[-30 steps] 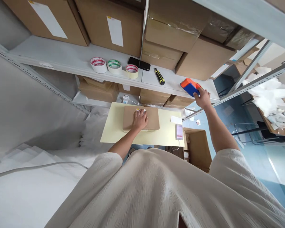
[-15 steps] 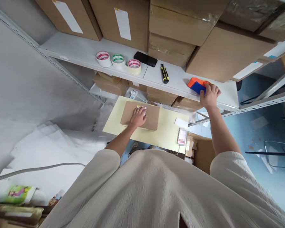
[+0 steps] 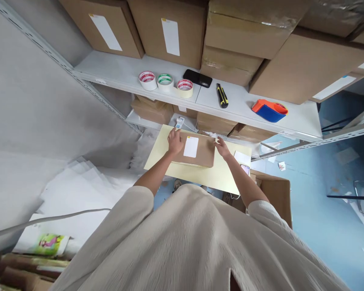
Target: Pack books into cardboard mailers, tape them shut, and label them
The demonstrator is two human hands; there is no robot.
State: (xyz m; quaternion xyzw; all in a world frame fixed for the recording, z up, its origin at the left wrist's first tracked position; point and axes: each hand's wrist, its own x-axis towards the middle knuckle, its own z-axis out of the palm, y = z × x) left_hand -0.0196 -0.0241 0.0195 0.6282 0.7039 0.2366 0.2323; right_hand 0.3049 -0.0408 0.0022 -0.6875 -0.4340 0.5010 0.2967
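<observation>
A flat brown cardboard parcel [image 3: 203,151] with a white label [image 3: 191,146] on top lies on a pale yellow table [image 3: 227,176]. My left hand [image 3: 174,142] grips the parcel's left end, fingers curled over its edge. My right hand [image 3: 222,147] holds the parcel's right end in the same way. An orange and blue tape dispenser [image 3: 269,111] rests on the white shelf [image 3: 239,107] above, apart from both hands.
On the shelf stand three tape rolls [image 3: 165,81], a black phone [image 3: 197,78] and a yellow-black utility knife [image 3: 222,95], with large cartons [image 3: 230,36] behind. A phone [image 3: 245,169] lies on the table's right side. An open carton [image 3: 273,194] sits on the blue floor. White foam sheets [image 3: 75,190] lie at left.
My right hand let go of the tape dispenser on the shelf and came down to the parcel's right end. My left hand slid off the top to the left end, uncovering the white label.
</observation>
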